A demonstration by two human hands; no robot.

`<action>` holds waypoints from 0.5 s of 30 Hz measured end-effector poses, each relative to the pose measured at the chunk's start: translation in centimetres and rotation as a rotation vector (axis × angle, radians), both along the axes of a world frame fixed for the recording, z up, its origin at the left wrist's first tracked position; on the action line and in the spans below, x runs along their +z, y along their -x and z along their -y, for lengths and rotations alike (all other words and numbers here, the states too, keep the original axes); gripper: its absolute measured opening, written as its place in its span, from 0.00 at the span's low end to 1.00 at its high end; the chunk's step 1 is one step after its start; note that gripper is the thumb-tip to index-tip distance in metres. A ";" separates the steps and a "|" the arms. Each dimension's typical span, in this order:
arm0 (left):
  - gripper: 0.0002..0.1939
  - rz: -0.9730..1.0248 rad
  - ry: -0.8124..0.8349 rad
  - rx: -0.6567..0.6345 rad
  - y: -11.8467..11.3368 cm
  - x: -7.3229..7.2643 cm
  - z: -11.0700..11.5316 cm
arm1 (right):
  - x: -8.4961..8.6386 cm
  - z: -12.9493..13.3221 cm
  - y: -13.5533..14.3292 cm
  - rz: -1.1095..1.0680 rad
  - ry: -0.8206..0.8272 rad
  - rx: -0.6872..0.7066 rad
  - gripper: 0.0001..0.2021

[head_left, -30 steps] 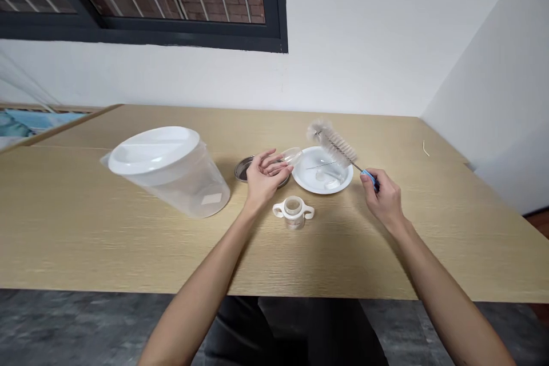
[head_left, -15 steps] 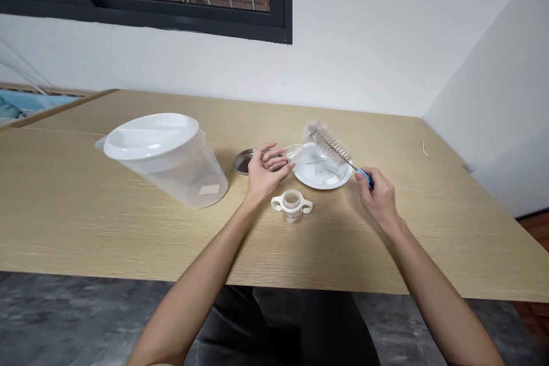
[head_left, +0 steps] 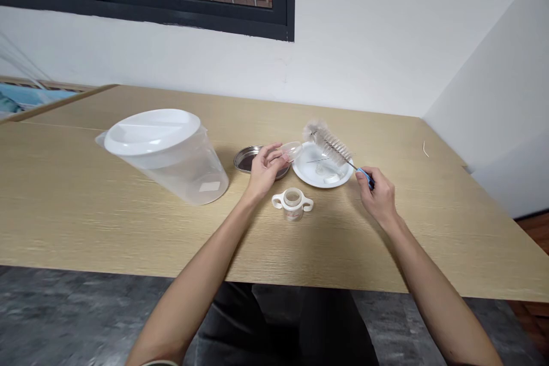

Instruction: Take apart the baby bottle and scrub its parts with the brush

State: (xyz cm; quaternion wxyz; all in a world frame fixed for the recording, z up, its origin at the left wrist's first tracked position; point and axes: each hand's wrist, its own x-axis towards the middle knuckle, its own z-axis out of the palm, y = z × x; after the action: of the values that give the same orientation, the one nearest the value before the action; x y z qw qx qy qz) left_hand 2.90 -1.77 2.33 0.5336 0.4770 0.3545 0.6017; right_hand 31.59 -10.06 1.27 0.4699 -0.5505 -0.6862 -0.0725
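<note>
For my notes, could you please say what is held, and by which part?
Right hand: white bristle brush, by its blue handle. Left hand: at a clear rounded plastic piece; grip uncertain.

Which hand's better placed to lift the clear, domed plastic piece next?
Left hand, probably: it is right beside the clear piece. The right hand looks occupied, gripping the blue-handled brush with pale bristles.

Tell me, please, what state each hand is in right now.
Left hand: curled at the clear cover; whether it grips it cannot be told.
Right hand: closed, holding the brush by its blue handle.
</note>
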 end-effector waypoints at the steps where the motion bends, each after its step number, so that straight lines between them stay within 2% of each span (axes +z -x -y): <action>1: 0.26 0.032 0.034 -0.036 0.0 0.2 0.1 | 0.0 0.0 0.1 0.008 -0.004 0.024 0.15; 4: 0.24 0.124 0.112 -0.124 -0.1 0.7 0.5 | 0.0 0.1 0.3 0.046 0.014 0.080 0.16; 8: 0.22 0.202 0.156 -0.196 0.0 1.0 0.7 | 0.0 0.0 0.0 0.029 0.031 0.043 0.16; 12: 0.23 0.212 0.180 -0.237 0.0 1.0 0.6 | 0.0 0.0 -0.3 -0.003 0.001 0.000 0.15; 15: 0.24 0.195 0.170 -0.250 0.0 0.8 0.5 | 0.0 0.1 -0.1 0.001 -0.018 0.029 0.15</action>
State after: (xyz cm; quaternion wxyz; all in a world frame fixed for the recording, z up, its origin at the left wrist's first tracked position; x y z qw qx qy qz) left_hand 2.91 -2.28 3.13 0.6743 0.4100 0.2888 0.5420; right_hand 31.73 -10.20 1.30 0.4753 -0.5362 -0.6938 -0.0720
